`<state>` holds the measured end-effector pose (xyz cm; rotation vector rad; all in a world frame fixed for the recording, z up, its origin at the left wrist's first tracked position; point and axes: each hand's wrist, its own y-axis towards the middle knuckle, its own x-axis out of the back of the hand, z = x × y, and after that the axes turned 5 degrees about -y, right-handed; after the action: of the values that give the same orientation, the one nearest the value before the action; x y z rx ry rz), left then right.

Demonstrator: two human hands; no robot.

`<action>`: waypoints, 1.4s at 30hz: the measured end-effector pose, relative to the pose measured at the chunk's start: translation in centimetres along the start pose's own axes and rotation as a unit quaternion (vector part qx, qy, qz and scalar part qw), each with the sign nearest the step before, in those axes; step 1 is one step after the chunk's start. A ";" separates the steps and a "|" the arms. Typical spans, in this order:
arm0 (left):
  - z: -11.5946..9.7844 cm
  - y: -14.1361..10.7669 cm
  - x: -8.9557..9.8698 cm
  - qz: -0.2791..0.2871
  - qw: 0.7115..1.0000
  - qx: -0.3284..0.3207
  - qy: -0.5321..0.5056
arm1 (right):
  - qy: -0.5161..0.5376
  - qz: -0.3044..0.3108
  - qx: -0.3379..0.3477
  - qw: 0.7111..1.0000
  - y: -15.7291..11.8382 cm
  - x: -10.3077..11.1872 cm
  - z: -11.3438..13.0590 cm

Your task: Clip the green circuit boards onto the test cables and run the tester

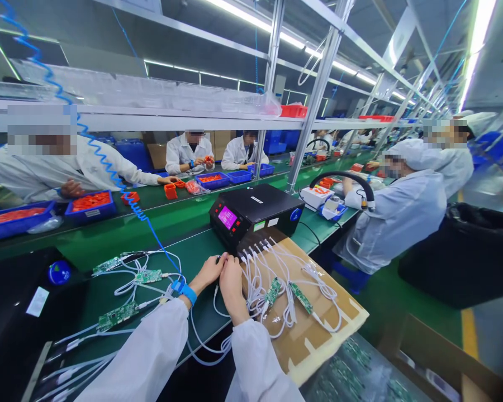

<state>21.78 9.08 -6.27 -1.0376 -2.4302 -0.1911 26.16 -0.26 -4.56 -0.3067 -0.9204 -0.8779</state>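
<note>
Both hands meet at the front of a black box (255,209) with a lit pink screen. My left hand (209,272), with a blue wrist strap (184,291), has its fingers closed near the box's lower left corner. Against it, my right hand (231,279) is closed too, its fingertips pressed together beside the white cable plugs. What they pinch is too small to make out. White cables (255,279) run from the box over a brown board (318,340), where two green circuit boards (300,297) lie. More green circuit boards (118,316) with cables rest on the left.
A second black box (29,301) stands at the left. Beyond the bench runs a green conveyor (159,215) with blue bins (90,204) of orange parts. Metal posts (318,95) rise behind the box. People in white coats sit opposite and at the right. A coiled blue cord (104,159) hangs down.
</note>
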 end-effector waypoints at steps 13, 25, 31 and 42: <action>-0.9 0.0 0.1 -0.095 0.992 0.039 -0.068 | -0.104 0.033 0.009 0.994 -3.5 1.4 1.8; -1.8 1.8 0.5 -0.235 0.960 0.033 -0.151 | -0.132 0.062 0.048 0.988 -5.8 -0.1 0.1; -2.9 1.6 2.0 -0.132 0.982 0.051 -0.123 | -0.107 0.054 0.036 0.992 -5.7 0.8 -0.1; -2.2 -0.6 -0.7 0.035 0.974 0.133 -0.178 | -0.129 0.056 -0.016 0.990 -2.2 2.4 -0.7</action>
<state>22.62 7.47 -4.66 -1.1076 -2.6303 0.3674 25.60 -3.35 -3.32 -0.5042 -1.1170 -0.7613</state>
